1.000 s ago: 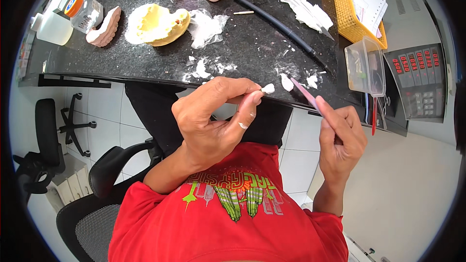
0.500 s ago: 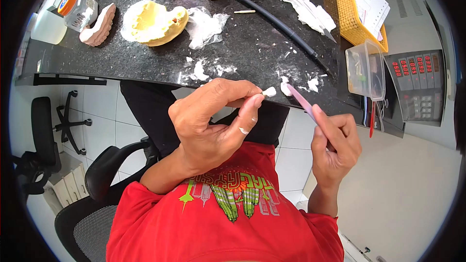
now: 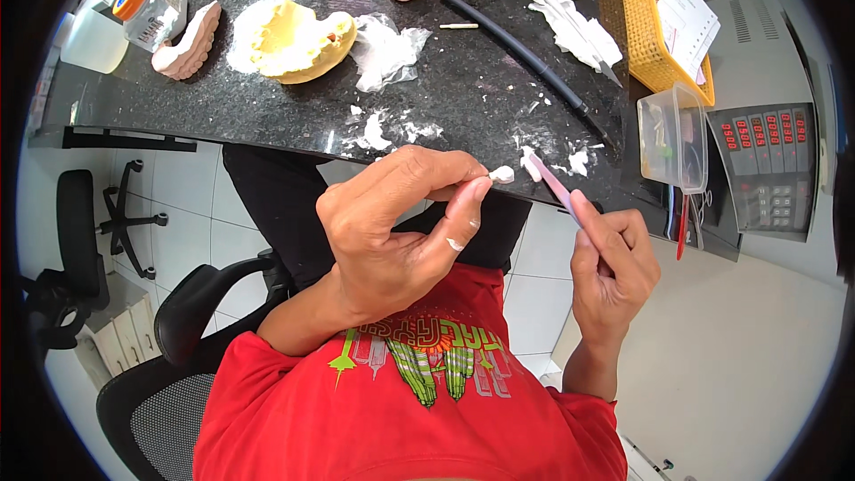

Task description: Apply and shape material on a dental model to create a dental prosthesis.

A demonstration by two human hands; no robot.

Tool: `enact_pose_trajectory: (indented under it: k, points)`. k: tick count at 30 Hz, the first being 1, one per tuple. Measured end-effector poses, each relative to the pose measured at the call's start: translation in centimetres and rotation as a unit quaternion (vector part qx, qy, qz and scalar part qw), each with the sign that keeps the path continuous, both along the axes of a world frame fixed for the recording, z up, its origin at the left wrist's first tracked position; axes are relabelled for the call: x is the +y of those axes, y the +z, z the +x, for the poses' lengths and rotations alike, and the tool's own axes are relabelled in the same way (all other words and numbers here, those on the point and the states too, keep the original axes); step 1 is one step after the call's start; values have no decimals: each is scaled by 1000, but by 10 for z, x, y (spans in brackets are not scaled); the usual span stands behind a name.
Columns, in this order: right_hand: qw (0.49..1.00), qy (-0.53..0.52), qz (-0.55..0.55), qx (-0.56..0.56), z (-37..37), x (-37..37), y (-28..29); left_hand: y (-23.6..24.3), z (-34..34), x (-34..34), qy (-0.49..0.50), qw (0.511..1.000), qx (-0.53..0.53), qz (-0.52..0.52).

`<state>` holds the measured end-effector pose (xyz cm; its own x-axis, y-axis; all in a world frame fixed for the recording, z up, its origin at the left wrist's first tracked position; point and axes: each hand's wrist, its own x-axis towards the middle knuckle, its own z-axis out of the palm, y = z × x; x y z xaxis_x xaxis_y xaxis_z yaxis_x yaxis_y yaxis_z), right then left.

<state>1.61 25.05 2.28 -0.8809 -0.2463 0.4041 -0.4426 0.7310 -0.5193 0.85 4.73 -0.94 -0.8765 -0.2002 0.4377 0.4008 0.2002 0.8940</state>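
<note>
The left hand (image 3: 401, 223) pinches a small white tooth-shaped piece (image 3: 502, 175) between thumb and index finger, held out near the counter's front edge; a white smear marks the thumb. The right hand (image 3: 619, 272) grips a slim pinkish spatula (image 3: 557, 185) — its tip touches a soft white lump (image 3: 532, 167) just right of the piece, though whether that lump lies on the counter or rides on the tip I cannot tell. White scraps (image 3: 376, 132) dot the speckled black counter (image 3: 267, 111) beyond. Farther back sit a yellow dental cast (image 3: 312, 65), crumpled clear film (image 3: 389, 52) beside it, and a pink dental cast (image 3: 190, 44) near an orange-lidded jar (image 3: 158, 22). To the right, a black rod (image 3: 525, 58) slants across the counter — then a clear plastic tub (image 3: 672, 138) and a yellow woven basket (image 3: 643, 31).
</note>
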Motion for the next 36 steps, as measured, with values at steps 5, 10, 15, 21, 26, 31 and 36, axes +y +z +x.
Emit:
enact_pose_trajectory:
  k: [5, 10, 15, 21, 26, 31, 36]
  points:
    - [1000, 0, -6, 14, -1, 0, 3, -1, -1, 1, 14, 1000, 14, 14]
    - [996, -31, 7, 82, -13, -1, 28, 0, 1, 0, 4, 1000, 3, 30]
    - [992, 33, 73, 100, -77, -17, 45, -1, 3, -1, -14, 999, -3, 46]
    - [976, 98, 126, 148, -125, -19, 35, -2, 4, -6, -5, 999, 18, 28]
    - [977, 132, 163, 34, -99, -25, 53, -2, 3, -8, 8, 999, 44, -2]
    - [955, 152, 254, 31, -94, -32, 53, 1, 4, -8, 11, 998, 56, -16]
    - [989, 85, 111, 53, -86, -29, 70, 2, 12, -17, 31, 996, 86, -16]
